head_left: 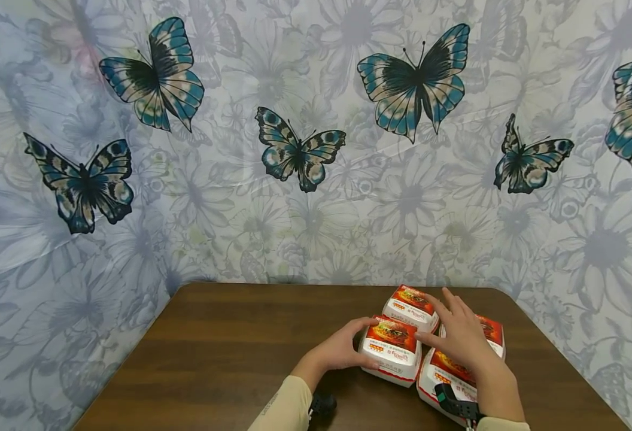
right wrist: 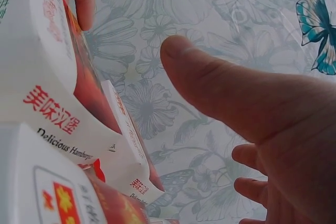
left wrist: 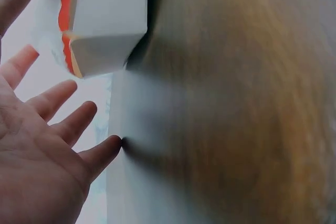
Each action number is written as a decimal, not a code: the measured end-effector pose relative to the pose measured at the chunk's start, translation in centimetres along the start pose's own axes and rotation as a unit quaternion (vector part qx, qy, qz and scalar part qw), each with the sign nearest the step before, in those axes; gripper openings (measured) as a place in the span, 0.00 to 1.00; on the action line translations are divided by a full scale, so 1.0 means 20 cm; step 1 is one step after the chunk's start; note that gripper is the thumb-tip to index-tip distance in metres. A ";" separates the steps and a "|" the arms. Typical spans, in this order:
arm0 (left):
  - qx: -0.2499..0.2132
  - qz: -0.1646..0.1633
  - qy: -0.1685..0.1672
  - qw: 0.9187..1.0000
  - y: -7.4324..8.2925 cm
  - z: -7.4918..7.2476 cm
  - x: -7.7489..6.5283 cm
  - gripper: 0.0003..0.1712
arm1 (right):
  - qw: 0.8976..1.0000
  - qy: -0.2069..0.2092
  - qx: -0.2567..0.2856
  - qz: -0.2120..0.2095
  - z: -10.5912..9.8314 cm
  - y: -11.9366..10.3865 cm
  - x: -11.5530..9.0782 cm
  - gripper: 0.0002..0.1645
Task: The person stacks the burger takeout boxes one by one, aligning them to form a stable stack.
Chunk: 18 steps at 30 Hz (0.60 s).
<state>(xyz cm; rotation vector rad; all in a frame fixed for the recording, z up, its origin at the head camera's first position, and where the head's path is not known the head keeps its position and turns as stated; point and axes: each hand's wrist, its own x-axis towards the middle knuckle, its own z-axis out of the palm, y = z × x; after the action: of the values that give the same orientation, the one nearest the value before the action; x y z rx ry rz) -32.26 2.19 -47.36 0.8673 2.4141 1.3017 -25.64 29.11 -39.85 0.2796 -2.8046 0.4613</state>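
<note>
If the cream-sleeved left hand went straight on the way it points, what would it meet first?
Probably the squarish white-and-red cardboard burger box nearest the left hand; they may already touch, as depth is unclear.

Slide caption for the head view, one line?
Left hand and right hand at a cluster of hamburger boxes on a brown table.

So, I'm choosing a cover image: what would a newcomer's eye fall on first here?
Probably the teal-and-black butterflies spread across the pale floral backdrop behind the table. Next, likely the four red-and-white hamburger boxes grouped on the table's right side. There, the left fingers are beside the near-left box, while the right fingers spread over the group.
</note>
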 end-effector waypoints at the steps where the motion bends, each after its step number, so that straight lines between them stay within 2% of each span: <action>1: 0.000 -0.002 0.000 1.000 0.00 0.00 0.00 0.48 | 1.000 -0.001 0.002 0.002 0.00 0.00 0.00 0.52; 14: -0.012 0.014 -0.013 1.000 -0.02 -0.01 -0.03 0.43 | 1.000 -0.008 0.009 0.007 0.01 0.00 0.00 0.53; 18: -0.014 0.015 -0.012 1.000 -0.03 -0.02 -0.04 0.48 | 1.000 -0.006 0.008 0.006 0.01 0.01 0.00 0.53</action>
<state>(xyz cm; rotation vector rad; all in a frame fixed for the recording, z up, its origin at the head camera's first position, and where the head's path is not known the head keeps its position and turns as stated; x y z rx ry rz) -31.98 1.17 -47.67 0.9099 2.3675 1.3256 -25.79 29.20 -39.97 0.2708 -2.8158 0.4859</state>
